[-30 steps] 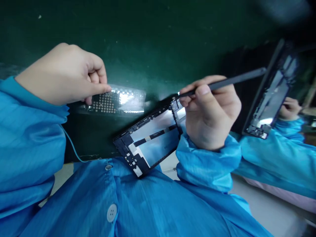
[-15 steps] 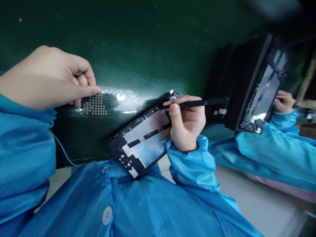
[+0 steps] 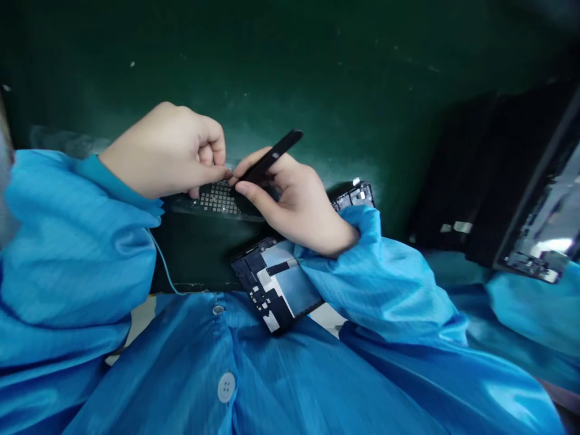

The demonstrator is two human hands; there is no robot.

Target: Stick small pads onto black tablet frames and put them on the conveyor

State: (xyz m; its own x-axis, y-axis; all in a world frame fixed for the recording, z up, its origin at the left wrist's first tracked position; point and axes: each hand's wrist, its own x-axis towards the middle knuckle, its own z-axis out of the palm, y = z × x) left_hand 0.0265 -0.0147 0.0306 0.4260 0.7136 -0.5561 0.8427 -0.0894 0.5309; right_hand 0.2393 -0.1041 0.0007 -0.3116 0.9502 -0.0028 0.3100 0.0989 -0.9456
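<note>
My left hand is curled, pinching the left end of a clear sheet of small grey squares that lies on the dark green mat. My right hand is closed on black tweezers, whose tip sits at the sheet right beside my left fingertips. Under my right forearm lies an open black tablet frame with a pale inner panel, its near corner hanging over the mat edge towards my blue coat.
At the right, another person's blue sleeve holds a second black tablet frame upright, with dark frames stacked behind it. A thin blue cord runs from my left cuff. A pale floor shows below the mat edge.
My right hand has swung left with the tweezers, from the far corner of the tablet frame over to the sheet of squares. My left hand has stayed pinched on the sheet.
</note>
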